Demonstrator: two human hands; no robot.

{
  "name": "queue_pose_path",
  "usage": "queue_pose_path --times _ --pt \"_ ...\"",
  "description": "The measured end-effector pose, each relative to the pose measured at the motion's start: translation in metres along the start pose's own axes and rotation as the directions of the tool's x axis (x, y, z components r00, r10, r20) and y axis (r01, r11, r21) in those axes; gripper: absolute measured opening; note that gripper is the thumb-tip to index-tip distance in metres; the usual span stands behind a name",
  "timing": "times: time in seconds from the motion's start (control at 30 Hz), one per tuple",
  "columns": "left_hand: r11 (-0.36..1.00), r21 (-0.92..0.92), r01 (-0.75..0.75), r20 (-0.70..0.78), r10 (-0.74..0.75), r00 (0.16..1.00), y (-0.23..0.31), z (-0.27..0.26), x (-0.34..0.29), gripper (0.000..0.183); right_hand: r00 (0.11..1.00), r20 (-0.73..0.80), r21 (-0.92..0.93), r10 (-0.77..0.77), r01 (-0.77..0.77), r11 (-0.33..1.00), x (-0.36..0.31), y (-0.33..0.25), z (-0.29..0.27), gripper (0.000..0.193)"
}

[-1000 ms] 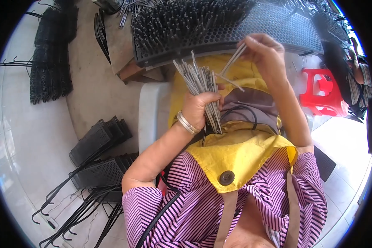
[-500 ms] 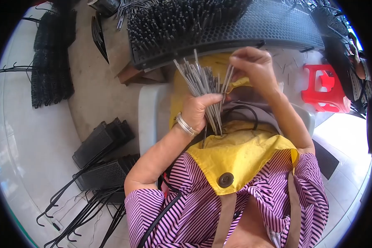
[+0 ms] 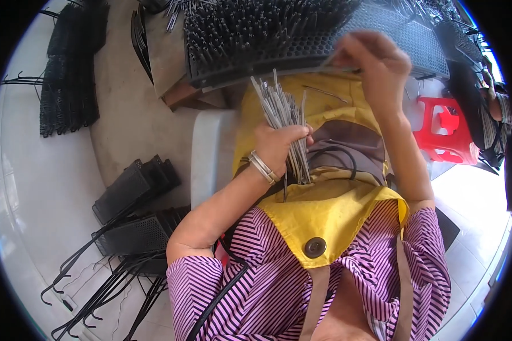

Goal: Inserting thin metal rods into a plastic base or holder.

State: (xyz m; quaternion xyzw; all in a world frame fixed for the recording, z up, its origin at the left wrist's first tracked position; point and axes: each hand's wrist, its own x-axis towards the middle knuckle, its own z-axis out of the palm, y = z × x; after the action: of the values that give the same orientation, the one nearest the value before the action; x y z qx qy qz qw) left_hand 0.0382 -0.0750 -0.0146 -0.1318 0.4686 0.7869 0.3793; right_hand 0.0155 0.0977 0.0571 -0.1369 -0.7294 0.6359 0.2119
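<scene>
My left hand point(image 3: 279, 146) is closed around a bundle of thin grey metal rods point(image 3: 279, 105), held upright above my lap with their upper ends fanned out. Farther off, at the near edge of a black perforated board point(image 3: 407, 37), my right hand point(image 3: 378, 65) is raised and smeared by motion. Its fingers are pinched together, and a thin rod point(image 3: 329, 60) seems to stick out leftward from them. Many dark rods point(image 3: 256, 31) stand upright in the holes over the board's left part. One loose rod point(image 3: 326, 93) lies across my yellow apron point(image 3: 347, 219).
A red plastic stool point(image 3: 446, 128) stands to the right. Black perforated trays point(image 3: 131, 193) and long hooked rods point(image 3: 88, 304) lie at lower left. Stacked black pieces point(image 3: 68, 102) line the left side. A pale chair arm point(image 3: 206, 142) is beside my left forearm.
My right hand has moved away from the bundle, up and to the right, to the board's edge. The bundle stays in my left hand. The loose rod on the apron now shows.
</scene>
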Motion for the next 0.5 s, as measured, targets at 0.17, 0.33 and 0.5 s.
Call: queue_pose_path --times 0.17,0.33,0.5 --pt "1.000 -0.011 0.012 0.012 -0.012 1.000 -0.001 0.002 0.001 0.008 0.896 0.007 0.031 -0.444 0.444 0.896 0.018 -0.007 0.036 0.009" --pt "1.000 -0.015 0.022 0.035 -0.021 0.999 -0.002 0.001 0.002 0.009 0.912 0.060 -0.046 -0.406 0.409 0.911 0.021 -0.008 0.057 0.006" --pt "1.000 0.002 0.022 0.036 -0.023 0.999 -0.002 0.001 0.000 0.009 0.822 0.167 -0.193 -0.544 0.568 0.800 0.026 -0.003 0.062 0.008"
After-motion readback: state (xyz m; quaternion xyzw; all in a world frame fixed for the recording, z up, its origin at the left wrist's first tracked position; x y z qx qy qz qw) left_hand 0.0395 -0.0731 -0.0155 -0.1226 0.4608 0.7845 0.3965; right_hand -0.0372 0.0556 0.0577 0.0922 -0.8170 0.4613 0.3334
